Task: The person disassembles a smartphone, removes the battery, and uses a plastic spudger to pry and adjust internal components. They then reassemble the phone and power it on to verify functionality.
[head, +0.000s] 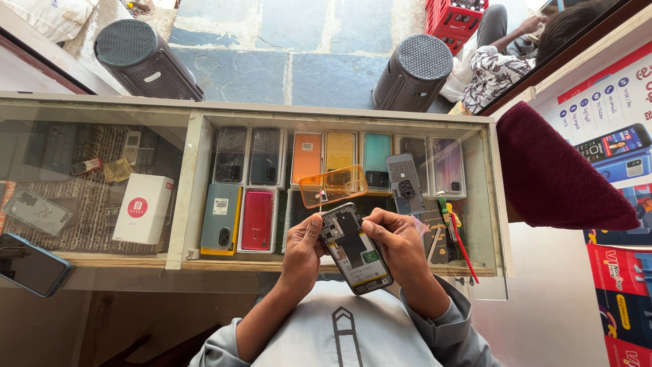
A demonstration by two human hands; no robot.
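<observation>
Both hands grip opened phone, seemingly near counter edge.

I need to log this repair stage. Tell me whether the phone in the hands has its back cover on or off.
Off. The phone, held by the left hand and right hand, shows its bare battery and internal parts.

Glass-topped bench shows two rows of phones beneath. Orange transparent case and grey phone back lie on the glass. White box under left pane. Two black mesh speakers on floor beyond.
</observation>
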